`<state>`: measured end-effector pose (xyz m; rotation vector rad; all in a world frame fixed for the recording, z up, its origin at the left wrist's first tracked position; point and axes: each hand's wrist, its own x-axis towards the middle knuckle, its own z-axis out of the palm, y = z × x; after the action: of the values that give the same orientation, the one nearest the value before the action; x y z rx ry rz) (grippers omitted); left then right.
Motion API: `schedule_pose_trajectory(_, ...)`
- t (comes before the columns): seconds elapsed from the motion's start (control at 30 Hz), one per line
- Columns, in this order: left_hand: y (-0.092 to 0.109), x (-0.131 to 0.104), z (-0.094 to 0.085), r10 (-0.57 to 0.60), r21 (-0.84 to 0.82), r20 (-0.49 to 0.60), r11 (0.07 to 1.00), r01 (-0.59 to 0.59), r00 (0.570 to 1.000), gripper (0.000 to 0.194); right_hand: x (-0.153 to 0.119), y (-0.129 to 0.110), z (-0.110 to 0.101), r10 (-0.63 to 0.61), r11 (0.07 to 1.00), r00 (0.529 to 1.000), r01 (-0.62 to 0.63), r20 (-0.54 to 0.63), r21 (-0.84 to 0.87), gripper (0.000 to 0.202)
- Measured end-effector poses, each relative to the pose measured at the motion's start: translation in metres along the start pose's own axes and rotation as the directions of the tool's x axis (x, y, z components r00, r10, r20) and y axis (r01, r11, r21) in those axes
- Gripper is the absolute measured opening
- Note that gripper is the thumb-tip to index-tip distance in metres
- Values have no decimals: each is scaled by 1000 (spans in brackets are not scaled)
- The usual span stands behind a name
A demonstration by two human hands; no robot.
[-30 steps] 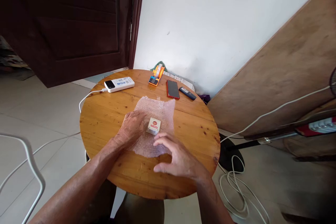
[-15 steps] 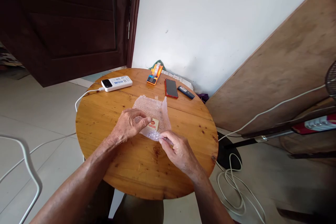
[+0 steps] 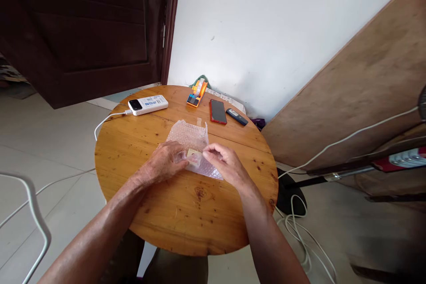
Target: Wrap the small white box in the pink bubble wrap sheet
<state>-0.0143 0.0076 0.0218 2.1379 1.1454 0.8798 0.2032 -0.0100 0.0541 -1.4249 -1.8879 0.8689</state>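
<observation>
A sheet of bubble wrap (image 3: 188, 134) lies on the round wooden table (image 3: 173, 213). On it sits a small cream box (image 3: 194, 152), its near part seen through a folded-over flap of the wrap. My left hand (image 3: 165, 160) is closed at the left side of the wrap, thumb and fingers around a bunched clear bit beside the box. To the right of the box, my right hand (image 3: 226, 163) pinches the wrap between thumb and fingertips. The near right corner of the wrap spreads out under that hand.
Towards the back of the table are a white power bank (image 3: 148, 105) with a cable, an orange tape dispenser (image 3: 197, 93), a red-edged phone (image 3: 218, 111) and a dark blue handheld device (image 3: 236, 116). A white wall stands behind. Cables (image 3: 299, 235) coil on the floor at right.
The near edge of the bubble wrap has been folded up over the box's near part. My right hand has moved up and right; my left hand has come down to the wrap's left side.
</observation>
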Motion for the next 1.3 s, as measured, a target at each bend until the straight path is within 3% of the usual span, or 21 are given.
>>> schedule_pose_trajectory(0.23,-1,-1,7,-33,-131,-59,991,25,998,7,17,21,0,6,972,992,-35,123,232,47)
schedule_pose_trajectory(0.43,4,-2,10,-73,-162,-78,985,59,994,14,9,24,1,14,962,979,-69,206,263,45)
schedule_pose_trajectory(0.57,8,-2,7,-148,-183,-45,973,137,988,19,5,19,-2,-44,965,966,-24,254,259,38)
schedule_pose_trajectory(0.73,10,-1,5,-179,-202,-24,964,171,983,13,3,19,3,-95,982,964,50,247,181,50)
schedule_pose_trajectory(0.97,8,-1,7,-180,-192,-43,967,169,983,12,3,16,14,-39,983,986,9,160,183,14)
schedule_pose_trajectory(1.3,11,-1,6,-187,-207,-26,962,178,982,15,4,20,12,34,965,993,-62,114,254,21)
